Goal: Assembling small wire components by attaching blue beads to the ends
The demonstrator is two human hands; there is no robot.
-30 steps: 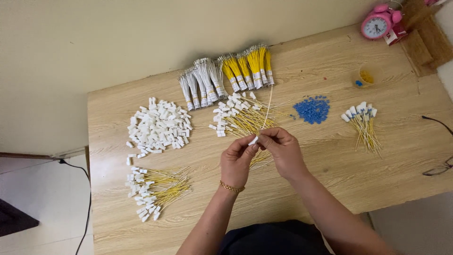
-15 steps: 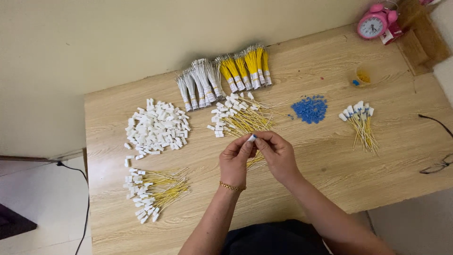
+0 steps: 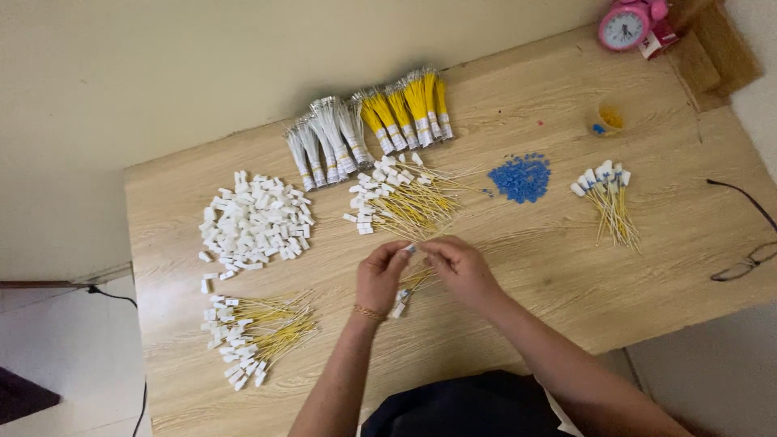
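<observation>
My left hand (image 3: 380, 275) and my right hand (image 3: 458, 267) meet over the middle of the wooden table (image 3: 518, 275). Together their fingertips pinch one thin yellow wire with a small white connector (image 3: 410, 250) at its end. A few more such wires (image 3: 407, 290) lie under my hands. Just beyond my hands lies a pile of yellow wires with white connectors (image 3: 396, 198). A heap of small blue pieces (image 3: 520, 176) is to the right of it.
A heap of loose white connectors (image 3: 255, 222) lies at the left, another wire pile (image 3: 259, 332) at the near left, a small bunch (image 3: 609, 201) at the right. Bundled yellow and white wires (image 3: 364, 129), a small cup (image 3: 605, 120), a pink clock (image 3: 625, 24) and eyeglasses (image 3: 749, 263) are around.
The long yellow wire that stood up from my fingers a second ago has been lowered. My hands stay joined on it, fingertips now close on the white connector.
</observation>
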